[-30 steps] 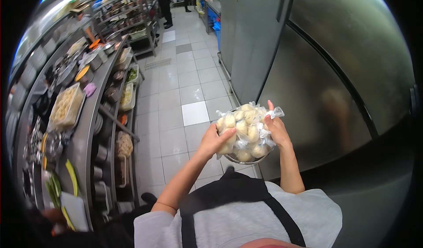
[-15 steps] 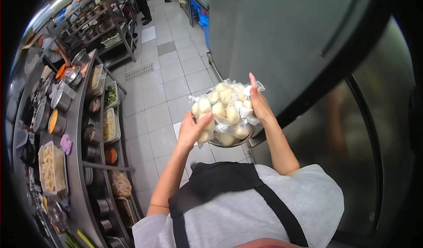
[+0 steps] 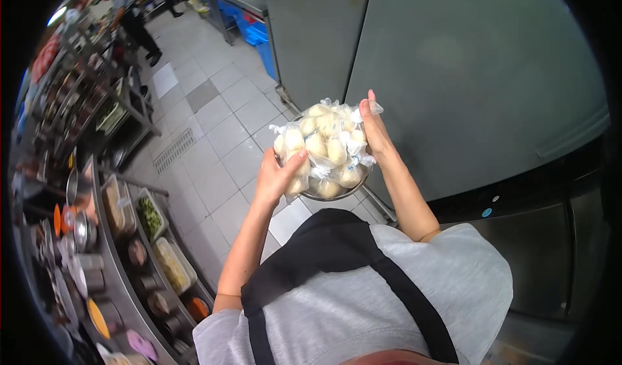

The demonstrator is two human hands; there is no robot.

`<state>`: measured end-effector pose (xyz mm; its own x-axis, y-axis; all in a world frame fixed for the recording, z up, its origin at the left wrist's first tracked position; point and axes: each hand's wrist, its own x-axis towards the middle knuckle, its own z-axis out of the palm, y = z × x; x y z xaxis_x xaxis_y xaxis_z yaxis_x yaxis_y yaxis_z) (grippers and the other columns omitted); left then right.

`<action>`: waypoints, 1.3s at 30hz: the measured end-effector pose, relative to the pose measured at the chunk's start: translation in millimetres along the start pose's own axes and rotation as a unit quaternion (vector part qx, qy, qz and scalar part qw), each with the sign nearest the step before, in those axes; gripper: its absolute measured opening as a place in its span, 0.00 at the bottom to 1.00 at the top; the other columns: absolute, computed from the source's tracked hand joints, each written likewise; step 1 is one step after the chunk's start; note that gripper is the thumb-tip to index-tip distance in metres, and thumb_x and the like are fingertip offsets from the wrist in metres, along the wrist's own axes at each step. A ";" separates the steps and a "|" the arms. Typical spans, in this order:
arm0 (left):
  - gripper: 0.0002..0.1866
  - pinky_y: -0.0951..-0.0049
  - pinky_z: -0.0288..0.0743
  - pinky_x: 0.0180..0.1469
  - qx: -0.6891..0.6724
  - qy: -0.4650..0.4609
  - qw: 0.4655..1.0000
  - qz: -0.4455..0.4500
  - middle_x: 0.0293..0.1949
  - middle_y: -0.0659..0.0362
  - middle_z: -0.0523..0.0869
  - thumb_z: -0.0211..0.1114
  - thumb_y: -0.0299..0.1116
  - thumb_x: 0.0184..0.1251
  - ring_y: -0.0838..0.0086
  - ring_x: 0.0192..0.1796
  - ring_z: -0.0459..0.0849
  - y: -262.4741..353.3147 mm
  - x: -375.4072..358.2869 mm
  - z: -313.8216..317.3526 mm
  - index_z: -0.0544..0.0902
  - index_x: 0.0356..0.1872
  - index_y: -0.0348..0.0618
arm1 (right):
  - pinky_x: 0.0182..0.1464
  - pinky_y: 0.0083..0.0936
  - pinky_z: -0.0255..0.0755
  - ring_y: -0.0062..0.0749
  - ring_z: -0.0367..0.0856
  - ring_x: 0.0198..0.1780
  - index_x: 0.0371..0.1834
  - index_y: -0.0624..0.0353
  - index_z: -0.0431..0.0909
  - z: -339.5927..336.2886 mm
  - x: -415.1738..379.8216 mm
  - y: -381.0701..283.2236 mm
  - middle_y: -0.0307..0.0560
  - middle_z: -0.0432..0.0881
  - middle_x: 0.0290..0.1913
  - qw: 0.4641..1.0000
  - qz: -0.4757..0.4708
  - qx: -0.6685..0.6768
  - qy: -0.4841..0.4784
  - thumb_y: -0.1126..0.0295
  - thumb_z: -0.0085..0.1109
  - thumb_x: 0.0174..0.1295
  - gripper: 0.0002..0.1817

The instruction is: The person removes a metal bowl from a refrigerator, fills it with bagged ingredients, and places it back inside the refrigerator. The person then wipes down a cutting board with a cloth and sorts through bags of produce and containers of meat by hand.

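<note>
A round metal bowl (image 3: 319,197) is heaped with clear plastic bags of pale round balls (image 3: 326,146), tied with white knots. On the left side, my left hand (image 3: 277,176) presses its thumb over the bags, with its fingers hidden underneath. My right hand (image 3: 376,128) supports the right side, its fingers pointing up beside a loose bag end. The bowl is held in front of my black apron, above the tiled floor.
Large grey metal doors (image 3: 479,93) stand close on my right. A steel counter (image 3: 120,261) with pots and food trays runs along the left. Farther off are a rack, a blue bin (image 3: 265,57) and a person in dark trousers (image 3: 133,25).
The view has turned to the right, so the counter and rack sit farther left and more of the grey doors shows. Both hands still hold the bowl, slightly higher in view.
</note>
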<state>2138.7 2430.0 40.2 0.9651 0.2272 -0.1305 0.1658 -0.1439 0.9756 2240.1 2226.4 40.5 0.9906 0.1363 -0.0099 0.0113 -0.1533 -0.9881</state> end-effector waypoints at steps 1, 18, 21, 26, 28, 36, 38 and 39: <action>0.36 0.70 0.73 0.41 0.003 -0.015 1.000 -0.003 0.38 0.43 0.78 0.67 0.53 0.46 0.65 0.39 0.80 -0.4 23.4 -2.0 0.69 0.42 0.25 | 0.66 0.32 0.42 0.48 0.46 0.68 0.68 0.57 0.34 3.1 17.3 -0.6 0.63 0.50 0.65 1.000 0.008 0.001 0.013 0.26 0.31 0.48 0.54; 0.34 0.71 0.73 0.40 0.041 -0.161 0.986 -0.004 0.37 0.44 0.78 0.67 0.50 0.48 0.66 0.40 0.79 -9.3 234.1 -9.3 0.69 0.43 0.26 | 0.61 0.25 0.53 0.46 0.61 0.62 0.65 0.69 0.31 31.9 163.3 47.1 0.69 0.58 0.60 0.976 0.061 0.013 0.207 0.44 0.59 0.45 0.59; 0.34 0.71 0.72 0.41 0.021 -0.184 0.983 0.013 0.37 0.45 0.78 0.67 0.49 0.49 0.68 0.40 0.79 -24.3 249.1 -10.2 0.68 0.44 0.26 | 0.61 0.25 0.55 0.46 0.61 0.62 0.65 0.69 0.28 38.8 167.7 57.6 0.71 0.59 0.59 0.970 0.056 0.043 0.232 0.46 0.61 0.44 0.61; 0.30 0.73 0.72 0.40 -0.024 -0.281 0.959 0.001 0.37 0.48 0.79 0.65 0.47 0.52 0.71 0.39 0.78 -41.2 270.2 -12.0 0.70 0.43 0.25 | 0.58 0.25 0.58 0.43 0.64 0.59 0.65 0.67 0.24 46.6 173.4 96.0 0.68 0.60 0.58 0.954 0.071 0.068 0.285 0.53 0.64 0.45 0.61; 0.29 0.73 0.72 0.40 -0.056 -0.332 0.942 0.002 0.37 0.49 0.79 0.65 0.46 0.53 0.72 0.39 0.78 -32.8 269.0 -18.8 0.71 0.42 0.25 | 0.57 0.24 0.61 0.38 0.67 0.56 0.65 0.65 0.22 49.4 167.7 91.7 0.65 0.61 0.58 0.944 0.075 0.052 0.318 0.59 0.65 0.47 0.59; 0.25 0.75 0.72 0.39 -0.062 -0.362 0.930 -0.019 0.36 0.52 0.80 0.63 0.43 0.56 0.74 0.37 0.78 -27.7 278.7 -23.3 0.74 0.42 0.27 | 0.61 0.27 0.56 0.46 0.58 0.63 0.65 0.67 0.26 52.3 168.0 96.0 0.68 0.54 0.61 0.941 0.082 0.090 0.314 0.55 0.67 0.42 0.61; 0.24 0.75 0.71 0.39 -0.066 -0.360 0.931 -0.007 0.35 0.52 0.80 0.63 0.43 0.56 0.74 0.37 0.78 -38.9 287.3 -10.8 0.74 0.42 0.28 | 0.61 0.27 0.57 0.43 0.57 0.63 0.65 0.66 0.24 43.3 182.6 114.7 0.64 0.53 0.62 0.943 0.068 0.118 0.304 0.62 0.68 0.44 0.60; 0.24 0.75 0.71 0.39 -0.075 -0.360 0.930 0.006 0.35 0.52 0.80 0.63 0.43 0.56 0.74 0.37 0.78 -40.6 291.1 -9.2 0.74 0.41 0.28 | 0.61 0.27 0.56 0.43 0.56 0.63 0.65 0.67 0.25 42.5 187.7 117.3 0.64 0.51 0.63 0.943 0.080 0.102 0.308 0.62 0.68 0.44 0.60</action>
<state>2411.0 2510.8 -35.8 0.8608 -0.4858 -0.1519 0.1766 0.0053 0.9843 2421.6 2275.6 -83.8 0.8696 -0.4756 -0.1325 -0.1092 0.0764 -0.9911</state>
